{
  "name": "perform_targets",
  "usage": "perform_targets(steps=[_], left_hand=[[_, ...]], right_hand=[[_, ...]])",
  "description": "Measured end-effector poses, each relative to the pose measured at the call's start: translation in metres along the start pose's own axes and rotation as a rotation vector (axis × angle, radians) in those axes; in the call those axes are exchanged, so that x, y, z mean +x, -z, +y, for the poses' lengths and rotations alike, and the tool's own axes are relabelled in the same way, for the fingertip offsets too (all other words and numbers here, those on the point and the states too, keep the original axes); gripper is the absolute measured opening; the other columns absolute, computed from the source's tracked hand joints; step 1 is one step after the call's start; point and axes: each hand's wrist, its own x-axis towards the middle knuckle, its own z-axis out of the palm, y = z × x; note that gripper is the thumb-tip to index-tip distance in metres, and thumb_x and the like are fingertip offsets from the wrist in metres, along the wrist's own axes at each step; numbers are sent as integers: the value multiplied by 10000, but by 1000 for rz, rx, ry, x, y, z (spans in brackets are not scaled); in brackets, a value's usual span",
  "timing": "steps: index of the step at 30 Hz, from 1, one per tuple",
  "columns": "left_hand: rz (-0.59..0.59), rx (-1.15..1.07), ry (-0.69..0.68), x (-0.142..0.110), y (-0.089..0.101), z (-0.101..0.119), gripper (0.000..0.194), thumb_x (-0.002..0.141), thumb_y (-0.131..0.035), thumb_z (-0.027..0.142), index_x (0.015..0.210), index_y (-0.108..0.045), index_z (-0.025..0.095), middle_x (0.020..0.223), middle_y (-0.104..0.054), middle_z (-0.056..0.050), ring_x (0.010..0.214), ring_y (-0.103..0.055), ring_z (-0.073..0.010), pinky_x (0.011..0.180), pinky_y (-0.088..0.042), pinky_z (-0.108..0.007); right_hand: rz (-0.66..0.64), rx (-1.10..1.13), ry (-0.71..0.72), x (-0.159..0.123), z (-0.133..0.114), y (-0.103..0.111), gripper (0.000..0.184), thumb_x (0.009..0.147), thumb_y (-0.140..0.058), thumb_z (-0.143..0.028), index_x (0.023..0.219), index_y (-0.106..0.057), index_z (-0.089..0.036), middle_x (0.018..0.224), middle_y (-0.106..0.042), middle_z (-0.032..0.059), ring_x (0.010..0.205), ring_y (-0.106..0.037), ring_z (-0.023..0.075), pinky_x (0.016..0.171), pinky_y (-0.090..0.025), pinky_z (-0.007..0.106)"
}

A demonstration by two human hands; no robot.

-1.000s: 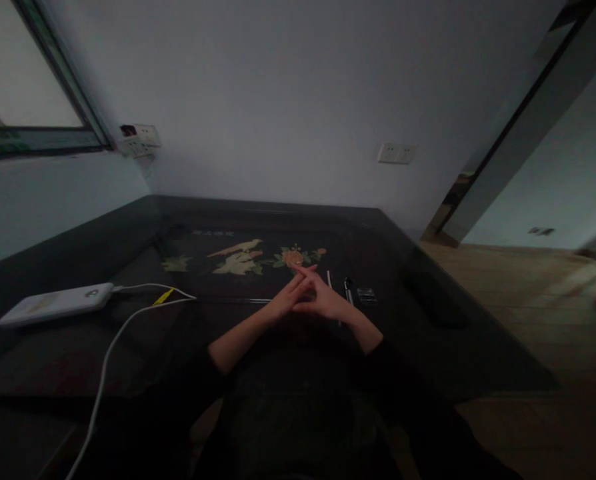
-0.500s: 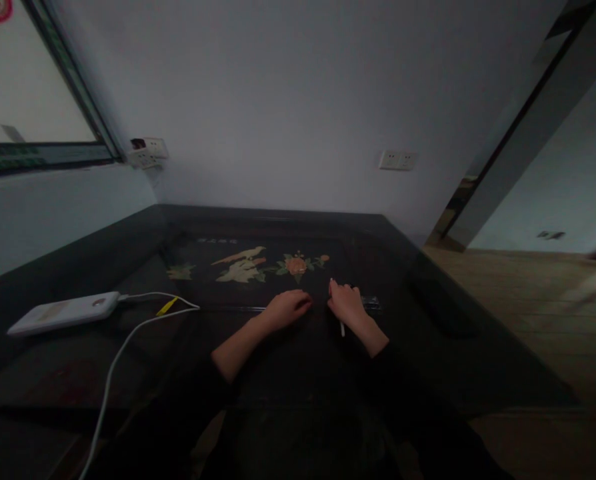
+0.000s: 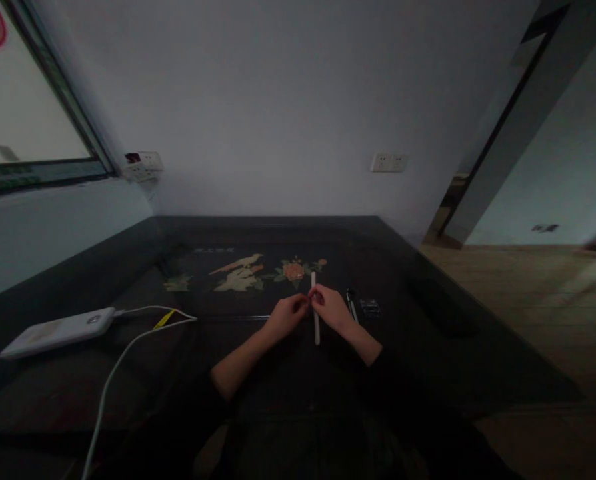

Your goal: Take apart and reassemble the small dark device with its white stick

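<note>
Head camera view shows a person in dark sleeves working at a glossy black table (image 3: 278, 230) in dim light, both bare hands drawn together near the middle. The right hand (image 3: 332, 309) pinches a slim white stick (image 3: 316, 330) between thumb and fingers, the rest of its fingers curled inward. Closing in from the other side, the left hand (image 3: 285, 315) has its fingers bent, the fingertips at the stick and close against those of the right; whether they grip it cannot be told. The stick points away from the person, its upper end just beside a pink flower design (image 3: 294, 270) on the tabletop and its lower end reaching toward the near edge. Whether it touches the table is unclear.

Just beyond the right wrist lie slender black-and-white pen-like items (image 3: 351, 307), with a small clear plastic piece (image 3: 371, 307) beside them. Farther to the right rests a flat dark object (image 3: 441, 307), its details lost in shadow. A pale bird design (image 3: 238, 272) decorates the table left of the flower. At far left, a white rectangular device (image 3: 58, 331) sits on the tabletop, joined to a white cable (image 3: 109, 381) that carries a yellow tag (image 3: 165, 319) and loops toward the near edge. Beyond the table, a white double socket (image 3: 389, 162) is set in the pale wall (image 3: 268, 107).
</note>
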Motion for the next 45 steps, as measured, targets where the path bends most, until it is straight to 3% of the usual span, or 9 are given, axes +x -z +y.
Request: perform_targets(steps=[6,14,21,23,26,28,32,39,45], left_hand=[[34,-18,40,-1,0,2,254,858,-468,287,976,-640,142,785,-684,-26,710,-611,-135,674,-438,-216],[51,227,62,-6,3,7,284,856,-488,349,893,-671,135,706,-668,-42,635,-600,-145,582,-366,-222],[-7,206,139,0,16,7,295,870,-451,296,874,-697,132,742,-707,-56,679,-625,-156,633,-401,-225],[-30,211,181,2,24,3,329,888,-436,344,879,-695,141,687,-698,-46,676,-633,-164,628,-410,-226],[10,384,267,6,39,-2,280,875,-477,323,886,-688,140,813,-718,-81,744,-647,-174,643,-413,-231],[-11,494,338,7,49,-6,275,870,-491,325,903,-691,139,894,-720,-109,823,-656,-193,674,-426,-239],[-54,632,453,9,63,-12,330,887,-444,357,932,-693,145,946,-717,-134,882,-665,-218,730,-459,-269],[-133,670,579,6,74,-16,333,857,-445,384,890,-701,174,986,-711,-147,927,-673,-269,759,-500,-329],[-154,691,595,3,77,-16,320,831,-462,389,931,-681,179,1078,-684,-167,1006,-648,-329,808,-505,-428]], right_hand=[[47,200,37,-1,-1,-7,204,798,-513,-123,960,-623,-177,700,-597,-7,639,-571,143,613,-414,229],[-24,65,121,-7,-13,-3,322,879,-408,-89,1052,-667,-173,1065,-700,86,996,-639,194,904,-449,308],[-76,-20,183,-10,-24,5,357,903,-445,-143,1230,-586,-170,1146,-680,85,1024,-635,181,905,-446,287],[-46,-112,114,-7,-22,15,357,909,-460,-177,1249,-565,-200,1059,-702,60,941,-652,177,835,-457,277],[15,-325,-81,-1,-14,33,239,920,-470,-238,1098,-628,-216,972,-705,53,901,-652,188,764,-446,271],[-14,-472,-226,1,-6,44,204,928,-461,-260,988,-650,-213,989,-700,74,908,-654,203,725,-441,277],[-142,-615,-407,0,6,56,178,906,-523,-308,995,-626,-193,1025,-690,115,946,-661,256,718,-457,315],[-252,-662,-486,-4,8,57,253,873,-559,-234,1109,-566,-142,1106,-665,177,1022,-655,305,771,-485,366],[-282,-668,-504,-4,13,58,278,864,-521,-154,1139,-552,-129,1130,-652,212,1030,-655,315,777,-487,391]])
